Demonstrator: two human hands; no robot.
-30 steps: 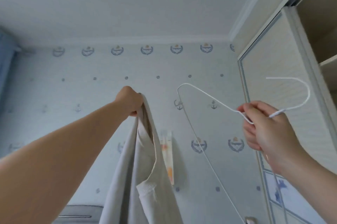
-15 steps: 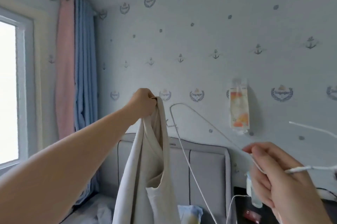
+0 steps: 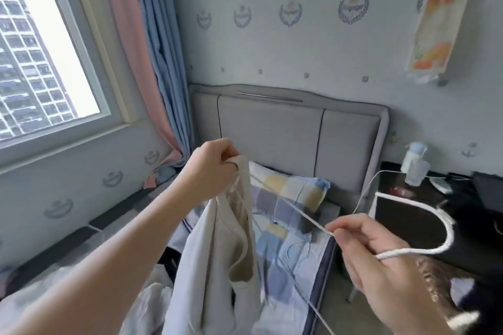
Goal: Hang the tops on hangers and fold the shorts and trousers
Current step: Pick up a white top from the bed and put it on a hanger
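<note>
My left hand (image 3: 215,163) pinches the shoulder of a cream sleeveless top (image 3: 217,266), which hangs down over the bed. My right hand (image 3: 373,253) grips the neck of a white wire hanger (image 3: 424,225), its hook curving off to the right. One hanger arm runs up and left to the top's shoulder, where its tip sits by or inside the fabric under my left hand. The other arm slants down past the top's right side.
Below lies a bed with a checked pillow (image 3: 288,198) and a grey headboard (image 3: 294,130). A dark bedside table (image 3: 424,212) with a bottle and cable stands to the right. A window (image 3: 40,48) and pink and blue curtains (image 3: 147,48) are on the left.
The view has swung down from the ceiling and wardrobe to the bed. Both hands have lowered, and the hanger's left arm has come up against the top's shoulder.
</note>
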